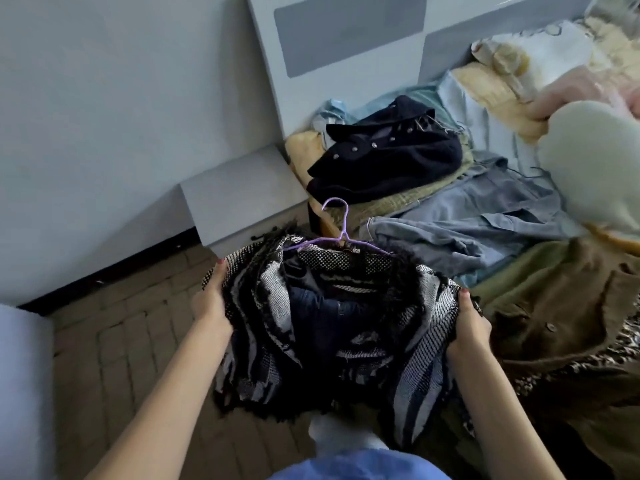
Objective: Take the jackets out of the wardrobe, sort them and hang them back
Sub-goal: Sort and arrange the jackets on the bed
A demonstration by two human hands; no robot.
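I hold a black-and-white woven jacket [332,320] with fringed edges in front of me, above the floor beside the bed. It hangs on a purple wire hanger [341,225] whose hook points away from me. My left hand [211,299] grips the jacket's left side and my right hand [467,327] grips its right side. On the bed lie a dark navy buttoned jacket [388,157], a blue denim jacket [474,220] and a brown jacket [561,313].
The bed [485,84] holds pale blankets, a light blue cloth and a large pale round pillow [592,161] at right. A grey headboard [346,36] and low bedside unit [242,199] stand by the wall. Brick-patterned floor [117,341] lies below.
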